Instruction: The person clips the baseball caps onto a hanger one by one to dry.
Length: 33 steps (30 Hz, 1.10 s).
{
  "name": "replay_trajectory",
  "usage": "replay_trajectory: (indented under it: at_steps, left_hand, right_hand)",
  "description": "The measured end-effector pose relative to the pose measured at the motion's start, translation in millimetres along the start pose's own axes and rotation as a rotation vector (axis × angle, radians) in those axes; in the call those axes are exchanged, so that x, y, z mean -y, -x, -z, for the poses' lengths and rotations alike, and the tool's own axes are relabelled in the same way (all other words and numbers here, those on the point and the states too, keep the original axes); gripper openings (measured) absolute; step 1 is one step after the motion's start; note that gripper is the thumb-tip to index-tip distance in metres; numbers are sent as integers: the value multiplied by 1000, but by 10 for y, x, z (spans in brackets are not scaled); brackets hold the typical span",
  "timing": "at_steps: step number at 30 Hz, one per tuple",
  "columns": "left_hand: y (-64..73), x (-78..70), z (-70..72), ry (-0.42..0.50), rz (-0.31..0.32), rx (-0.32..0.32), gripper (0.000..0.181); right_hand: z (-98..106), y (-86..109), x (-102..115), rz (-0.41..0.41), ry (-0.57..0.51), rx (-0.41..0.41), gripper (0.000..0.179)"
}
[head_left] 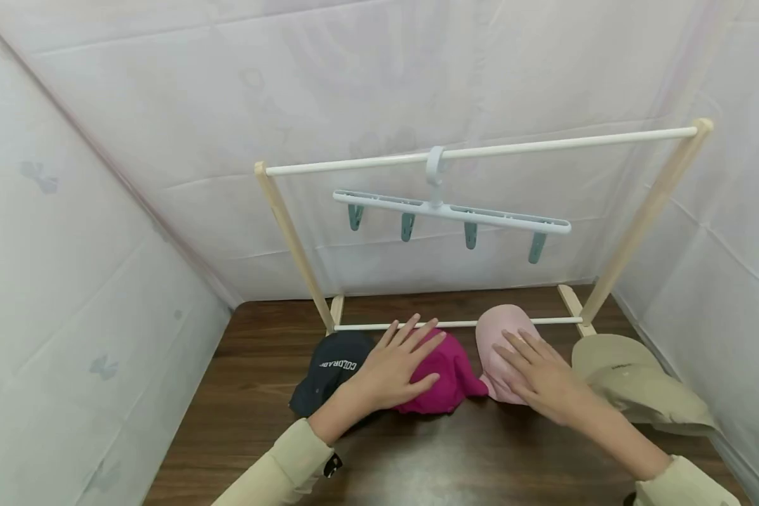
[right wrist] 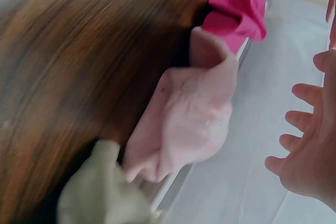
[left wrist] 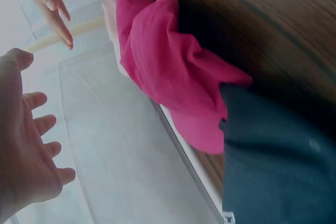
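Both hands hover palm down over a row of caps, fingers spread, holding nothing. In the head view my left hand (head_left: 392, 369) overlaps the magenta cap (head_left: 441, 372) and the edge of the navy cap (head_left: 335, 362) with white lettering. My right hand (head_left: 544, 376) overlaps the pink cap (head_left: 502, 330). The wrist views show a gap between each hand and the caps: the magenta cap (left wrist: 157, 51) lies below my left hand (left wrist: 26, 140), the pink cap (right wrist: 184, 114) below my right hand (right wrist: 310, 140). A khaki cap (head_left: 632, 379) lies at the right end.
Behind the caps stands a rack with wooden posts (head_left: 645, 218) and a white top rail (head_left: 569, 144). A pale blue hanger (head_left: 436, 209) with several teal clips (head_left: 471, 235) hangs from it. The caps lie on a dark wooden table (head_left: 259, 400), with white cloth walls (head_left: 101, 281) around.
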<state>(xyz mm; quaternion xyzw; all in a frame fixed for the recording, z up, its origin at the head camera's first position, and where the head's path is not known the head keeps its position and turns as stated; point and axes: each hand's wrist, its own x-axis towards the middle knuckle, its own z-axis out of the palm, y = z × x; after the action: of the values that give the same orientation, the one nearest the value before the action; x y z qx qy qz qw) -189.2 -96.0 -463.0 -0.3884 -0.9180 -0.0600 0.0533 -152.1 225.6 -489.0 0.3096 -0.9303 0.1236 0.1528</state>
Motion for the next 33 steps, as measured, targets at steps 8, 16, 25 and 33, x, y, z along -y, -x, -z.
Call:
replay_trajectory:
  at_steps: [8,16,25,33]
  left_hand:
    - [-148,-107,-83,-18,-74,-10,68]
    - [-294,-238,-156,30,-97,24,68]
    - [-387,-422,-286,94,-135,31,65]
    - [-495,-608,-344,196,-169,84,66]
  right_hand:
    - [84,210,-108,-152,-53,26,50]
    - [122,297,-155,-179,-21,16,51]
    - [126,387,-202,-208,-10,-18,52]
    - [156,480,-286,-261,-21,-12,52]
